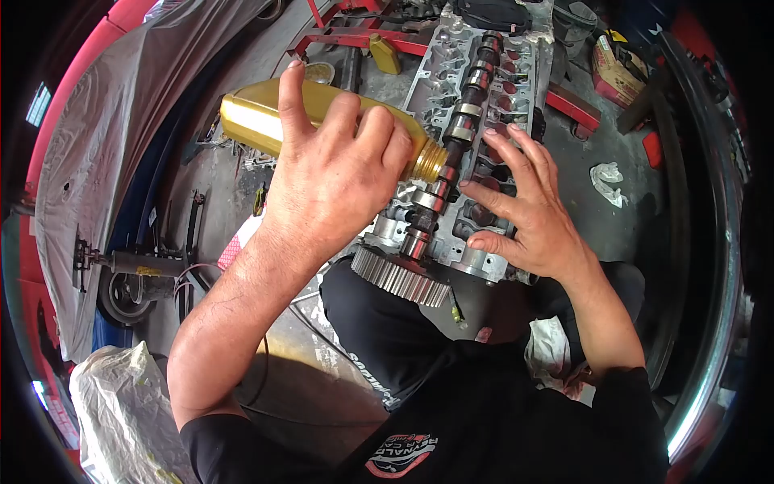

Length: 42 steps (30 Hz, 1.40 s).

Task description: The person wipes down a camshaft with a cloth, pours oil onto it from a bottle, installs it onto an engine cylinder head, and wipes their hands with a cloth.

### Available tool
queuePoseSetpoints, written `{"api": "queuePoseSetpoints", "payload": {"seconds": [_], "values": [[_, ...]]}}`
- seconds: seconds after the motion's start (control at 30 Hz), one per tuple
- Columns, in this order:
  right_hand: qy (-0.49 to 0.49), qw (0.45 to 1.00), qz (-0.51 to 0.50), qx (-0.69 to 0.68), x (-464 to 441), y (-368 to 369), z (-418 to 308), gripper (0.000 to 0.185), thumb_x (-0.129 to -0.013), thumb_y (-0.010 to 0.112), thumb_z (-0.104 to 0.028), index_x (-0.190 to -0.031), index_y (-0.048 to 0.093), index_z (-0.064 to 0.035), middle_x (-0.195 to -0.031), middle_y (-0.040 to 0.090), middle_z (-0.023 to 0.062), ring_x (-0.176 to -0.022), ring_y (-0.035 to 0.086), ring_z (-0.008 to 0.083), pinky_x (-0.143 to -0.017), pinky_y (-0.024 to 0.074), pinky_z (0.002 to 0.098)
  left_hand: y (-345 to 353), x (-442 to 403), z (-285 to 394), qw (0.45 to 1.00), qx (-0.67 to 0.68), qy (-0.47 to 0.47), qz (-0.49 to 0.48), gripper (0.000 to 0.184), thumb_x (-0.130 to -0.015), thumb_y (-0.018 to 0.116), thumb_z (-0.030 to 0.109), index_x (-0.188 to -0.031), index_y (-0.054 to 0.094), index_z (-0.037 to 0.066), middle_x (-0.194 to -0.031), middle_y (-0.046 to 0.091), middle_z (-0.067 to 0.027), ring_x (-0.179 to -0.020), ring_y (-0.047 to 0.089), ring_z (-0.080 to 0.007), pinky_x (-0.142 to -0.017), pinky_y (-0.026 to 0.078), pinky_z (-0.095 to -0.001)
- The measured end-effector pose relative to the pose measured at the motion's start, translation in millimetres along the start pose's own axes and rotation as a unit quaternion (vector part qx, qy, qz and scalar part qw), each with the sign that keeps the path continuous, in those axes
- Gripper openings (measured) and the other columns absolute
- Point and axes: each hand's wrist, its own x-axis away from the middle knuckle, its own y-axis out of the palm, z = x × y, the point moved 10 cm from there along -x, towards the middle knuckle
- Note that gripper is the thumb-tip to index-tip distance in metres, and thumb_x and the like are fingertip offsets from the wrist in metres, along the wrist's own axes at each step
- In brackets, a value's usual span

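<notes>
A gold oil bottle (250,117) lies tilted in my left hand (334,165), which is wrapped round it, its uncapped threaded neck pointing right over the camshaft (463,125). The camshaft runs lengthwise along the metal cylinder head (431,81), with a toothed gear (401,277) at its near end. My right hand (528,206) is spread over the right side of the cylinder head, fingertips near the camshaft, holding nothing. Whether oil is flowing from the neck cannot be made out.
A red metal stand (363,39) and a second gold bottle (384,55) are behind the cylinder head. A cardboard box (617,71) and a white rag (608,182) lie at the right. Plastic sheeting (89,161) hangs at the left.
</notes>
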Motion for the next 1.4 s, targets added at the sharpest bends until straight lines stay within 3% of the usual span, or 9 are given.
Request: {"api": "queuePoseSetpoints", "payload": {"seconds": [0.23, 0.33, 0.43, 0.57, 0.6, 0.73, 0.87, 1.2, 1.4], "values": [[0.024, 0.999, 0.022, -0.038, 3, 10, 10, 0.055, -0.078, 0.08, -0.046, -0.118, 0.071, -0.0098, -0.153, 0.038, 0.0152, -0.146, 0.027, 0.0394, -0.116, 0.0247, 0.0565, 4, 4, -12, 0.998, 0.051, -0.032, -0.014, 0.044, -0.07, 0.077, 0.011, -0.111, 0.062, 0.011, -0.095, 0.054, -0.0019, -0.1, 0.058, -0.0225, -0.114, 0.021, -0.066], [0.035, 0.994, 0.078, -0.066, -1, -3, 8, 0.063, -0.075, 0.083, -0.044, -0.122, 0.066, -0.0072, -0.145, 0.046, 0.0154, -0.137, 0.04, 0.0393, -0.111, 0.0342, 0.0529, 5, 14, -31, 0.985, 0.133, -0.106, -0.013, 0.054, -0.064, 0.082, 0.013, -0.114, 0.061, 0.009, -0.097, 0.057, -0.0054, -0.103, 0.059, -0.0267, -0.111, 0.027, -0.0619], [-0.031, 0.993, -0.015, -0.113, -16, -22, -43, 0.077, -0.067, 0.086, -0.05, -0.123, 0.061, -0.0045, -0.126, 0.055, 0.0141, -0.114, 0.056, 0.036, -0.096, 0.047, 0.0463, -5, 42, -55, 0.966, 0.162, -0.197, 0.038, 0.059, -0.066, 0.084, 0.018, -0.118, 0.06, 0.005, -0.102, 0.062, -0.0094, -0.103, 0.061, -0.0299, -0.107, 0.034, -0.0541], [0.012, 0.996, -0.067, -0.057, -6, 19, -110, 0.061, -0.078, 0.08, -0.039, -0.121, 0.06, -0.0008, -0.112, 0.055, 0.0131, -0.094, 0.058, 0.0287, -0.081, 0.0488, 0.0437, -3, 80, -81, 0.932, 0.178, -0.306, 0.074, 0.056, -0.068, 0.083, 0.02, -0.117, 0.062, 0.005, -0.1, 0.063, -0.0104, -0.101, 0.062, -0.0308, -0.105, 0.033, -0.0562], [0.043, 0.994, -0.014, -0.102, -7, 30, -104, 0.049, -0.076, 0.08, -0.023, -0.116, 0.061, -0.001, -0.106, 0.055, 0.011, -0.09, 0.059, 0.0276, -0.078, 0.0493, 0.0413, -4, 84, -82, 0.931, 0.181, -0.309, 0.072, 0.057, -0.067, 0.083, 0.02, -0.117, 0.061, 0.005, -0.101, 0.064, -0.0106, -0.101, 0.062, -0.031, -0.105, 0.034, -0.0547], [0.048, 0.973, 0.098, -0.204, -9, 39, -101, 0.047, -0.06, 0.081, 0.003, -0.103, 0.062, 0.0008, -0.095, 0.059, 0.0119, -0.081, 0.063, 0.0306, -0.07, 0.0514, 0.0401, -10, 95, -87, 0.933, 0.174, -0.308, 0.069, 0.058, -0.066, 0.084, 0.021, -0.117, 0.062, 0.004, -0.102, 0.064, -0.0111, -0.102, 0.062, -0.0318, -0.104, 0.036, -0.0498], [0.031, 0.972, 0.082, -0.217, -2, 31, -113, 0.044, -0.059, 0.078, 0.003, -0.101, 0.063, 0.0007, -0.092, 0.06, 0.0112, -0.075, 0.063, 0.0293, -0.065, 0.0514, 0.0388, -14, 100, -99, 0.918, 0.191, -0.336, 0.086, 0.057, -0.066, 0.086, 0.019, -0.116, 0.063, 0.004, -0.101, 0.067, -0.0115, -0.099, 0.064, -0.0324, -0.1, 0.041, -0.0436], [0.025, 0.981, 0.07, -0.177, 37, 2, -95, 0.043, -0.059, 0.074, 0.001, -0.1, 0.065, -0.0018, -0.09, 0.059, 0.0078, -0.073, 0.061, 0.0262, -0.063, 0.049, 0.0379, -19, 97, -93, 0.92, 0.201, -0.324, 0.092, 0.059, -0.065, 0.086, 0.019, -0.118, 0.063, 0.005, -0.102, 0.066, -0.0107, -0.101, 0.063, -0.0327, -0.103, 0.04, -0.0458], [0.026, 0.98, 0.071, -0.185, 48, -10, -84, 0.042, -0.057, 0.076, 0.002, -0.098, 0.067, -0.0025, -0.088, 0.06, 0.0066, -0.072, 0.061, 0.0249, -0.062, 0.0478, 0.0368, -33, 53, -42, 0.969, 0.182, -0.17, 0.005, 0.067, -0.058, 0.083, 0.009, -0.121, 0.063, 0.007, -0.105, 0.063, -0.0102, -0.105, 0.061, -0.03, -0.109, 0.034, -0.0514]]}}
